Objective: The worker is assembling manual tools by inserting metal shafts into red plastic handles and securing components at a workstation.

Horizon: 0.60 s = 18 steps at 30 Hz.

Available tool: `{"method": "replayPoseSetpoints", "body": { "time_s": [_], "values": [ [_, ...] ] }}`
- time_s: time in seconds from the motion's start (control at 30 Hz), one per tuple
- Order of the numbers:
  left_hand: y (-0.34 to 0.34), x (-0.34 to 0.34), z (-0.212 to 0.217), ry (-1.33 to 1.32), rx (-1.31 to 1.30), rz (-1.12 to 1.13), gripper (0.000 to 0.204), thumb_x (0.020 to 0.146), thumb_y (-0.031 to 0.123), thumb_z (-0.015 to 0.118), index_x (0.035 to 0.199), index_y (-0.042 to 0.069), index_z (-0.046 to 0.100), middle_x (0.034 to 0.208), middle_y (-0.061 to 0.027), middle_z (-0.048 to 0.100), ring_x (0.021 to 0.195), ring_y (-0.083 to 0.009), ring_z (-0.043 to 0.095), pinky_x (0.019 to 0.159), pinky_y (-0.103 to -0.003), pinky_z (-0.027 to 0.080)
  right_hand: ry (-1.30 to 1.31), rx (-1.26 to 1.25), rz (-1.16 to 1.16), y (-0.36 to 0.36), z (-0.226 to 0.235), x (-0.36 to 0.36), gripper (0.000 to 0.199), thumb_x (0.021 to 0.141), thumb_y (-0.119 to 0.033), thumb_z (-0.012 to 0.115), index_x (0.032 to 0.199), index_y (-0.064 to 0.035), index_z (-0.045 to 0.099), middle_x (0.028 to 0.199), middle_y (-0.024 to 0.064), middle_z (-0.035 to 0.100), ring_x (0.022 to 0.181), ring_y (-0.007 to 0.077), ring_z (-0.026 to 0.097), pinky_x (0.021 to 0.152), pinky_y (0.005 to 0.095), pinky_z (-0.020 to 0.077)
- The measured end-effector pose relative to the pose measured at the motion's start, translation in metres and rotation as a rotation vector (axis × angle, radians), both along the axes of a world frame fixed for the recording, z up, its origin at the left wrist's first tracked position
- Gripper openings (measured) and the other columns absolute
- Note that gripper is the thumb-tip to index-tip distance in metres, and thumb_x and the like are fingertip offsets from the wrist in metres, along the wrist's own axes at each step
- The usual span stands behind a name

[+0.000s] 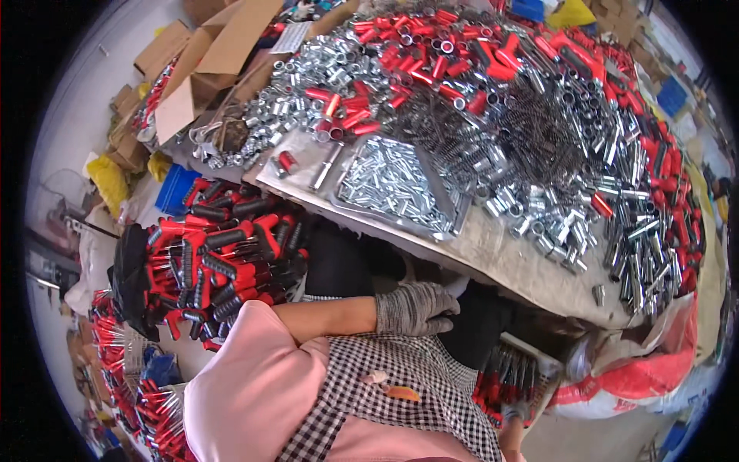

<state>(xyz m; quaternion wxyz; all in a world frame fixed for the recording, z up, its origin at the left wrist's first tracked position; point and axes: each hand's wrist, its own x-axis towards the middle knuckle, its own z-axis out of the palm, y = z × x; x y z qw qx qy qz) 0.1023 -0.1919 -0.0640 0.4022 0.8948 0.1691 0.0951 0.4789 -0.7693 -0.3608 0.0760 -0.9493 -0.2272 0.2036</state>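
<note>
Right hand (514, 414) at red-and-black tools (504, 381); its grip cannot be determined. Left hand (417, 309) above checked apron (369, 354), fingers curled, contents hidden. Beyond, worktop (489, 250) carries metal pins (385, 181), trayed.

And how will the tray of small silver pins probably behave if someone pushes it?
The tray would probably slide rather than tip, since it looks wide and low. The pins, heaped loose inside, would likely shift, and some could spill over its shallow rim. With so many metal-looking pins, it may feel rather heavy.
</note>
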Motion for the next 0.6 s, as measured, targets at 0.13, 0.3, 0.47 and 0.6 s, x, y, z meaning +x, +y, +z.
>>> {"method": "replayPoseSetpoints", "body": {
  "time_s": [0.13, 0.3, 0.47, 0.6],
  "values": [
    [0.02, -0.007, 0.006, -0.26, 0.19, 0.084, 0.025, 0.081, 0.023, 0.063, 0.1, 0.006, 0.06, 0.087, -0.0138, 0.063, 0.083, -0.0337, 0.06, 0.074, -0.045, 0.048, -0.024, -0.018, 0.022, 0.073, 0.004, -0.006, 0.033, 0.084, -0.035, 0.058, 0.099, -0.007, 0.066, 0.094, 0.0125, 0.065, 0.095, 0.0264, 0.059, 0.081, 0.0417, 0.048],
    [0.077, -0.044, 0.032, -0.34, 0.459, 0.309, 0.024, 0.08, 0.022, 0.064, 0.098, 0.007, 0.061, 0.095, -0.0138, 0.06, 0.083, -0.0325, 0.06, 0.071, -0.043, 0.049, -0.107, -0.07, -0.011, 0.103, 0.027, 0.023, 0.03, 0.084, -0.033, 0.059, 0.095, -0.0068, 0.067, 0.09, 0.0104, 0.065, 0.09, 0.0251, 0.06, 0.079, 0.0402, 0.0486],
    [0.105, -0.079, 0.028, -0.368, 0.277, 0.651, 0.019, 0.08, 0.008, 0.067, 0.098, 0.002, 0.063, 0.088, -0.0118, 0.067, 0.076, -0.0222, 0.065, 0.07, -0.032, 0.052, -0.203, -0.097, -0.089, 0.242, 0.073, 0.036, 0.028, 0.083, -0.032, 0.059, 0.091, -0.0066, 0.067, 0.087, 0.0083, 0.065, 0.085, 0.0238, 0.061, 0.077, 0.0388, 0.0492],
    [0.116, -0.094, 0.021, -0.431, 0.183, 0.654, 0.017, 0.08, 0.008, 0.066, 0.096, 0.003, 0.062, 0.086, -0.0101, 0.066, 0.078, -0.0186, 0.064, 0.072, -0.031, 0.051, -0.466, 0.418, 0.241, 0.308, 0.123, -0.009, 0.012, 0.079, -0.013, 0.063, 0.086, -0.0035, 0.066, 0.08, 0.0115, 0.065, 0.073, 0.0271, 0.061, 0.069, 0.0375, 0.0492]
  ]
}}
